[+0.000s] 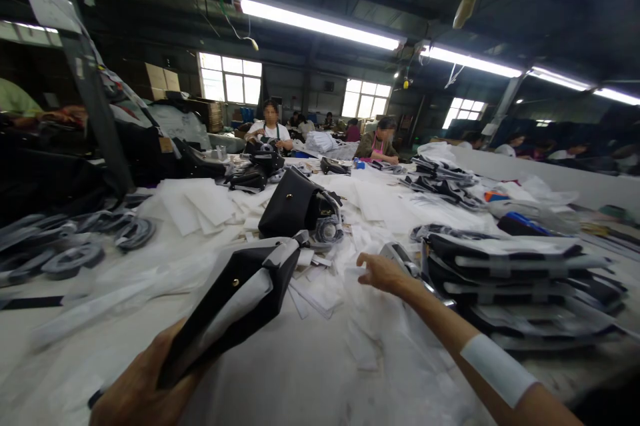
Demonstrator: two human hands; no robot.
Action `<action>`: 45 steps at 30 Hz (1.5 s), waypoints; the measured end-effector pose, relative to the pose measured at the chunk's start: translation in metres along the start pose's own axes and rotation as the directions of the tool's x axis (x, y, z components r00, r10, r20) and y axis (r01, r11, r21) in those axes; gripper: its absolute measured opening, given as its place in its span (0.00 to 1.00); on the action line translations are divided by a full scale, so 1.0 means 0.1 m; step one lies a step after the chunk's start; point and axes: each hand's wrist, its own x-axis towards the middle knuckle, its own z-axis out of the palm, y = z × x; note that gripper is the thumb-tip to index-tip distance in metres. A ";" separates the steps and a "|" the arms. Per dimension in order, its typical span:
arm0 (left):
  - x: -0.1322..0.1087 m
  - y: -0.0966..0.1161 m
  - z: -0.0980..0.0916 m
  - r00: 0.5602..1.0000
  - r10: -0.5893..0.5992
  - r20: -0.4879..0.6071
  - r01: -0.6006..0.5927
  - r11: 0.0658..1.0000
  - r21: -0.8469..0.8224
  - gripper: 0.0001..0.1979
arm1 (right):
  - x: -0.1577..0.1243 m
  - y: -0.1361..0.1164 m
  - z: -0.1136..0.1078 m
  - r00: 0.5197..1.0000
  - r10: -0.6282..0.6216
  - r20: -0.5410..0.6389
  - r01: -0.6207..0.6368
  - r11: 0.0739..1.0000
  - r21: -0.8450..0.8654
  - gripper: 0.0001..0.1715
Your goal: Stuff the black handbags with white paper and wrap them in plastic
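Head view: crowded bench. Stack of flat black bags in pale wrapping at right; silver-grey metal device between it and the right hand. Loose white paper strips litter the middle; white rectangular sheets and coiled grey wrapped straps to the left. Straight beyond the held item, in its line, a black flap bag with gold stud blocks the way. Two seated people at the far side. Left hand closed round the near end of a black bag with gold stud and white lining sheet, held tilted above the near bench; long axis runs near-left to far-right, far end away from the wearer. Right hand: fingers bent, narrow gap, nothing visible in it; contact below cannot be told.
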 end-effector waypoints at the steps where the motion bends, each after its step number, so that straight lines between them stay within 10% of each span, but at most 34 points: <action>1: 0.00 0.00 -0.01 1.000 -0.006 0.009 0.006 1.000 0.013 0.15 | -0.02 0.01 -0.08 0.998 0.043 -0.049 -0.042 0.999 0.012 0.20; 5: -0.01 0.02 -0.03 0.998 -0.042 0.037 0.041 0.999 0.029 0.17 | -0.23 0.15 -0.29 0.945 0.199 -0.260 -0.175 0.978 0.115 0.30; 9: -0.02 0.04 -0.04 0.998 -0.057 0.038 0.056 0.998 0.022 0.18 | -0.64 0.43 0.01 0.854 0.291 -0.432 -0.213 0.952 0.221 0.30; 13: -0.05 -0.04 -0.03 0.999 -0.009 0.052 0.008 1.000 0.027 0.17 | -1.09 0.54 0.46 0.940 0.141 -0.311 -0.157 0.987 -0.027 0.26; 18: -0.05 -0.12 -0.01 0.998 0.002 0.066 -0.003 1.000 0.023 0.19 | -1.12 -0.11 0.31 0.890 -0.102 -0.444 0.017 0.981 -0.192 0.34; 21: -0.03 -0.10 -0.02 0.998 -0.010 0.063 0.011 1.000 -0.005 0.18 | -0.77 -0.60 0.25 0.911 -0.252 -0.327 0.243 0.967 -0.069 0.23; 27: 0.00 -0.02 -0.08 0.982 -0.171 0.082 0.175 0.984 -0.042 0.18 | -0.11 -0.79 0.66 0.994 -0.110 0.030 0.109 0.993 0.036 0.31; 36: 0.00 0.10 -0.15 0.940 -0.330 0.092 0.338 0.937 -0.088 0.19 | -0.50 -0.83 0.53 0.987 -0.163 0.010 0.160 0.980 0.120 0.08; 42: 0.04 0.14 -0.23 0.933 -0.347 0.094 0.358 0.921 -0.155 0.20 | -1.33 -1.07 1.07 0.835 -0.428 -0.345 0.541 0.751 0.379 0.07; 45: 0.07 0.19 -0.28 0.924 -0.373 0.090 0.383 0.905 -0.186 0.20 | -1.64 -1.02 1.53 0.717 -0.614 -0.329 0.694 0.590 0.413 0.09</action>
